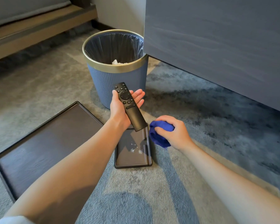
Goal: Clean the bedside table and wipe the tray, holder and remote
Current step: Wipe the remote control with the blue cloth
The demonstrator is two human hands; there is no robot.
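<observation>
Above mottled carpet [200,110], left hand [118,109] cradling slim matte-black remote [130,106], thumb clamped; right hand [174,133] gripping bunched blue cloth [158,135].

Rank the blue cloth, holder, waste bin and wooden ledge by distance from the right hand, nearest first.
1. Blue cloth: gripped in the right hand.
2. Holder: on the carpet, just left.
3. Waste bin: ahead, left.
4. Wooden ledge: far upper left.

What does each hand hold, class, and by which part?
Left hand holds the remote around its middle, thumb on its edge. Right hand grips the bunched cloth.
</observation>
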